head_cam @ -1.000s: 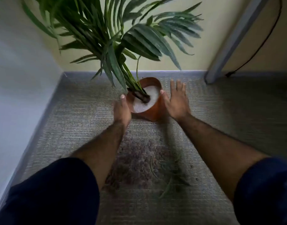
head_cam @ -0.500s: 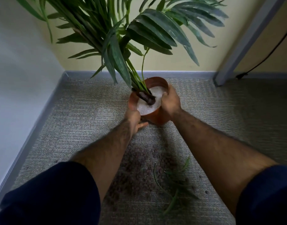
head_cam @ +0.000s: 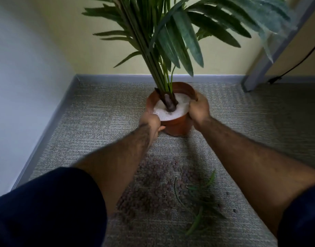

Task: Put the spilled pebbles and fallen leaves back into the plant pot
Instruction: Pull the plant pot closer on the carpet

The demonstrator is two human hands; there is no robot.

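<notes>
Terracotta-coloured plant pot (head_cam: 176, 125) is clamped from both sides. The left grip (head_cam: 150, 122) wraps the near-left wall, fingers curled round it, thumb tip showing low on the front. The right grip (head_cam: 199, 109) curls round the right side, fingertips hooked over the rim.

The two-sided hold makes sense: the palm (head_cam: 171, 45) is tall and looks top-heavy, so one grip would likely let it tip. The pot sits roughly upright on the carpet (head_cam: 99, 107), near the wall corner.

Inside, the white filler (head_cam: 163, 114) is bare around the trunk, with no pebble layer on it. The spilled pebbles (head_cam: 158, 184) lie in a patch on the carpet between the forearms, apart from the pot. The fallen leaves (head_cam: 201, 198) lie at the patch's right edge.

My read: the pot is being steadied or positioned first, and the refill has not yet begun.
</notes>
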